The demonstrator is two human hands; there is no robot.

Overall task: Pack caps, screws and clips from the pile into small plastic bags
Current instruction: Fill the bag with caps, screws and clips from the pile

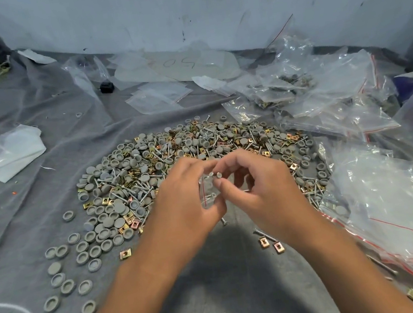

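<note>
Both bare forearms reach forward and meet. The left hand (184,198) curls its fingers (201,168) in a pinch; the right hand (259,186) pinches too, fingertips nearly touching the left's.

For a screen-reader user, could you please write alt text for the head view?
Two hands, left and right, hold a small clear bag and screws above a pile of grey caps, screws and brass clips on grey cloth; filled bags lie right.

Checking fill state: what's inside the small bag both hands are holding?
Screw heads show at the mouth of the small bag, between the left hand and right hand. Fingers and glare hide the lower contents; caps or clips inside cannot be confirmed.
</note>
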